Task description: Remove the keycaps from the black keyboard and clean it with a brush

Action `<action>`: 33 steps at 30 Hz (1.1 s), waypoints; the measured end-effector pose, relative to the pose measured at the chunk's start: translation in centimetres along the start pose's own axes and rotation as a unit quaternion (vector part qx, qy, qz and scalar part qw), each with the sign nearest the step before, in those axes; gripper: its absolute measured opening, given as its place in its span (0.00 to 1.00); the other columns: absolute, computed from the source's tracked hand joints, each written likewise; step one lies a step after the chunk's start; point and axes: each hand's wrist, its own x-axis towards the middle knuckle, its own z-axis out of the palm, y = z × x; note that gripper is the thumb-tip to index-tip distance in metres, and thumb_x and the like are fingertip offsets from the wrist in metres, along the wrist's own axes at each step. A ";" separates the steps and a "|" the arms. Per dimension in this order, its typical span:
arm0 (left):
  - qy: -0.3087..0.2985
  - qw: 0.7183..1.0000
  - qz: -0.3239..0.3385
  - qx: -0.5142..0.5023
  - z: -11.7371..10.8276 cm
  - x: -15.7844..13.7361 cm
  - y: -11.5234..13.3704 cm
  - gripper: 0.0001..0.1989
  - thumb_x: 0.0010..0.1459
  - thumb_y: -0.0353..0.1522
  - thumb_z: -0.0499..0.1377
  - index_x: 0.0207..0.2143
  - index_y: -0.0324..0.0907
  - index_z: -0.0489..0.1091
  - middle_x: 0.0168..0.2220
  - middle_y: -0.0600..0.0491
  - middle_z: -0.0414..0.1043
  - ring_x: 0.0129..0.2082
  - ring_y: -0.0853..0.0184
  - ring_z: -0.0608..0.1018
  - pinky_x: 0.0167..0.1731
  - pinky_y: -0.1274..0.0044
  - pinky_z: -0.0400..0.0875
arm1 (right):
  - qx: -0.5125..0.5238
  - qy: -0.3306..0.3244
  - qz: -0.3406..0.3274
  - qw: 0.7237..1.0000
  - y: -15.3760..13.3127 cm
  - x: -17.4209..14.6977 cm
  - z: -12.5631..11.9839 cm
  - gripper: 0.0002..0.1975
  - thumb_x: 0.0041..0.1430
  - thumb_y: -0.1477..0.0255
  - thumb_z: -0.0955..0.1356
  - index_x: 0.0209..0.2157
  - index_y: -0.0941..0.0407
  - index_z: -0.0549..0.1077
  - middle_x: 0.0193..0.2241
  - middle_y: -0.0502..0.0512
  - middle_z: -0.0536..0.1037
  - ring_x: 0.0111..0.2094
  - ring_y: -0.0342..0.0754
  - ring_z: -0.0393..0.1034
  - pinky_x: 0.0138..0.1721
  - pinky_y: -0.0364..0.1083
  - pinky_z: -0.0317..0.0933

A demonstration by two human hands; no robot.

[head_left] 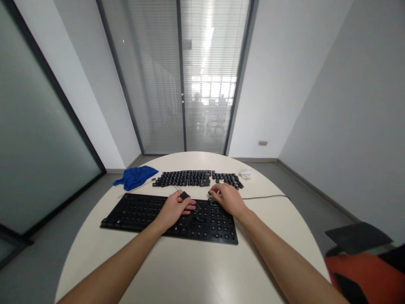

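Note:
A black keyboard (139,211) lies across the table, most of its keycaps off and the switches bare. Above its middle, my left hand (175,209) is closed around a wire keycap puller (184,195) with a black handle. Its thin wire loops stick out on both sides of the fingers. My right hand (228,197) is at the keyboard's upper right, thumb and forefinger pinched on a small black keycap (209,193). Behind the keyboard, loose keycaps (185,177) lie in rows, with a smaller group of keycaps (226,177) to their right.
A blue cloth (136,177) lies at the back left beside a thin brush (148,181). Crumpled white tissue (246,174) sits at the back right. A black cable (268,196) runs over the table's right edge. An orange-seated chair (363,274) stands to the right of the round table (190,270).

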 end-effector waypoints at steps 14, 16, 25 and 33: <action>0.006 1.000 0.000 -0.001 -0.1 0.2 -0.1 0.14 0.57 0.36 0.65 0.36 0.39 0.63 0.36 0.45 0.80 0.32 0.64 0.84 0.25 0.81 0.75 | -0.025 -0.054 0.079 0.995 0.8 0.4 0.1 0.08 0.56 0.71 0.69 0.37 0.52 0.80 0.35 0.53 0.82 0.38 0.49 0.74 0.39 0.44 0.61; 0.009 1.000 0.001 -0.005 -0.1 0.3 -0.3 0.14 0.56 0.36 0.65 0.36 0.39 0.63 0.36 0.45 0.80 0.32 0.64 0.84 0.25 0.81 0.75 | -0.033 -0.059 0.088 0.994 0.8 0.6 0.3 0.08 0.54 0.72 0.69 0.37 0.53 0.80 0.35 0.53 0.82 0.37 0.50 0.75 0.38 0.43 0.62; 0.000 1.000 0.008 -0.006 -0.3 0.6 -0.7 0.13 0.57 0.36 0.65 0.36 0.39 0.64 0.36 0.44 0.81 0.31 0.64 0.84 0.26 0.81 0.75 | -0.097 -0.054 0.050 0.993 0.3 2.4 0.4 0.14 0.54 0.76 0.68 0.42 0.55 0.81 0.40 0.57 0.82 0.45 0.54 0.72 0.46 0.45 0.61; 0.005 1.000 0.000 0.003 -0.1 0.4 -0.2 0.12 0.57 0.34 0.64 0.36 0.39 0.65 0.36 0.44 0.81 0.31 0.64 0.84 0.26 0.82 0.74 | -0.146 -0.033 0.048 0.988 1.2 4.0 0.6 0.14 0.53 0.78 0.68 0.40 0.53 0.81 0.41 0.58 0.82 0.47 0.56 0.69 0.46 0.48 0.59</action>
